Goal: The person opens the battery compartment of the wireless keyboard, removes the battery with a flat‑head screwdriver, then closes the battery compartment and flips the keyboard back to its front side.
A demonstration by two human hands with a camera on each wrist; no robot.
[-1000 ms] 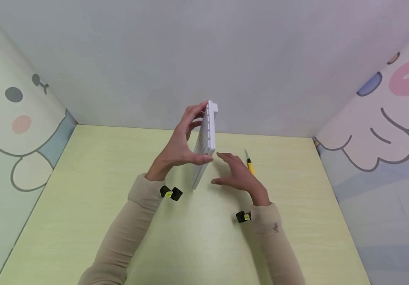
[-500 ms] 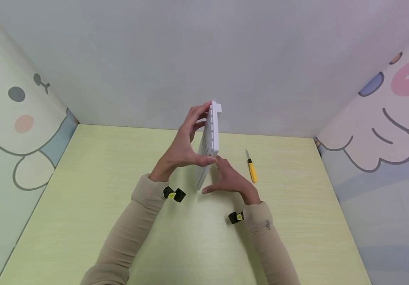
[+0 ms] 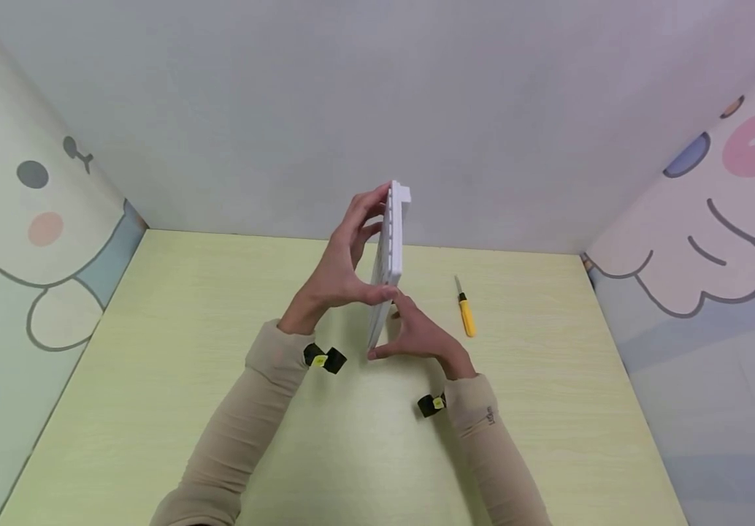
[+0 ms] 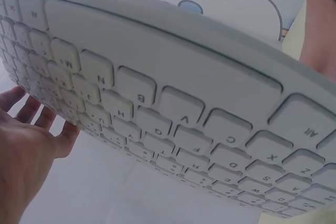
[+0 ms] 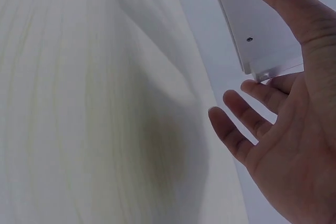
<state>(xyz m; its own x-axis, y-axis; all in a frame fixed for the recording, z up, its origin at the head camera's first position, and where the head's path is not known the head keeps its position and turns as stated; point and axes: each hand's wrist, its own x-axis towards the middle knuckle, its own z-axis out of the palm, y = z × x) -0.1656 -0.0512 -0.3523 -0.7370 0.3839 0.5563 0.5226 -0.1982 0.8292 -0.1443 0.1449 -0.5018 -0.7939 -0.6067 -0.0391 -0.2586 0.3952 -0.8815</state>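
A white computer keyboard (image 3: 388,241) stands on end, seen nearly edge-on in the head view. My left hand (image 3: 334,274) grips its upper part, thumb at the near edge and fingers at the far edge. My right hand (image 3: 420,332) is at the lower part, its thumb at the near edge and its other fingers partly hidden by the keyboard. The left wrist view shows the key side of the keyboard (image 4: 157,98), letters upside down. In the right wrist view, the underside of the keyboard (image 5: 257,22), with a screw, lies between thumb and fingers.
A yellow-handled screwdriver (image 3: 466,314) lies on the pale yellow table (image 3: 548,365), right of the hands. A plain wall (image 3: 253,131) rises behind the table. Side walls with cartoon animals (image 3: 699,256) stand left and right.
My right hand has moved left to the keyboard's lower part, thumb now touching its edge. The left hand has shifted slightly right with the keyboard. The screwdriver has come fully into view.
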